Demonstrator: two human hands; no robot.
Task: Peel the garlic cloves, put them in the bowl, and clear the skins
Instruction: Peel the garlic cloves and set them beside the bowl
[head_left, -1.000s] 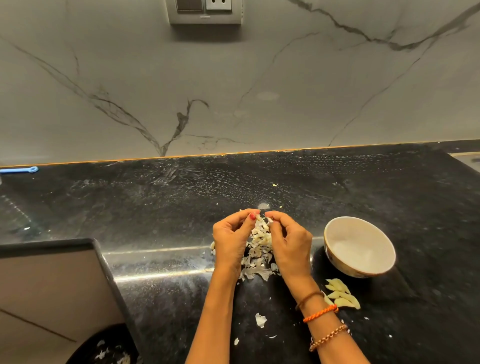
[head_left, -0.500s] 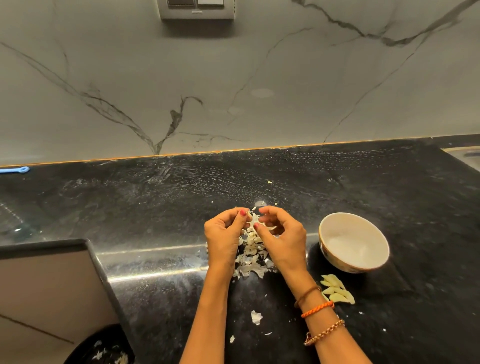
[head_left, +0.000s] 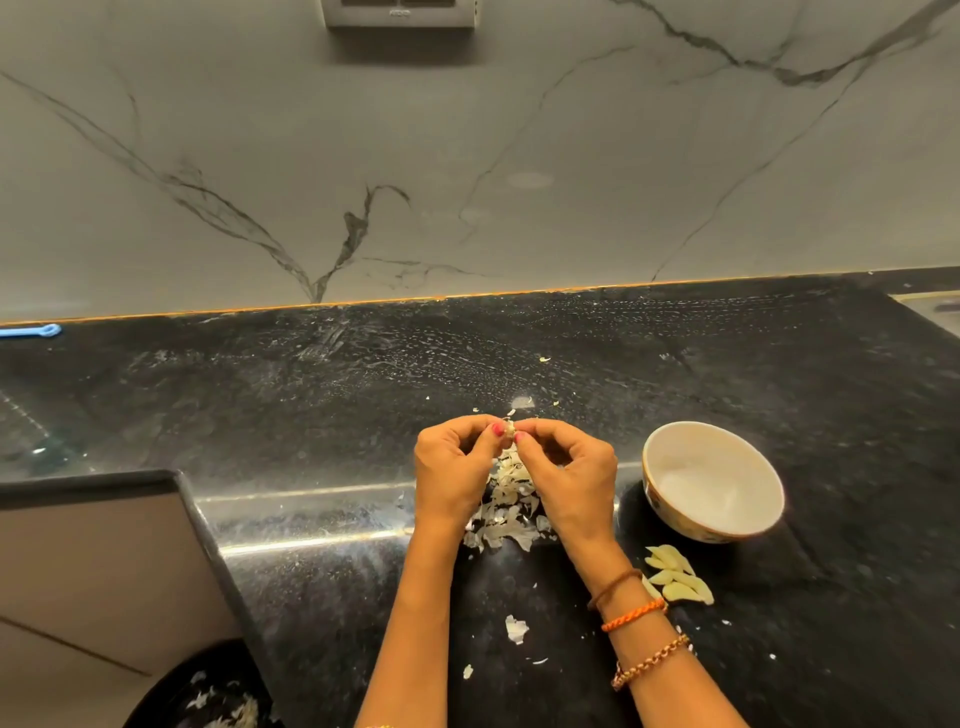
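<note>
My left hand (head_left: 453, 470) and my right hand (head_left: 569, 475) meet above the black counter and pinch a small garlic clove (head_left: 509, 429) between their fingertips. Under the hands lies a pile of pale garlic skins (head_left: 506, 512). A white bowl (head_left: 712, 480) stands to the right of my right hand, and it looks empty. Several peeled cloves (head_left: 675, 576) lie on the counter in front of the bowl, beside my right wrist.
Loose skin flakes (head_left: 516, 629) dot the counter (head_left: 311, 405) near its front edge. A dark bin (head_left: 208, 696) holding skins sits low at the left, below a cabinet door (head_left: 104, 561). A marble wall rises behind, and a blue object (head_left: 31, 330) lies far left.
Both hands have risen slightly off the skin pile and drawn together, fingertips now meeting on the clove. The view has tilted down a little.
</note>
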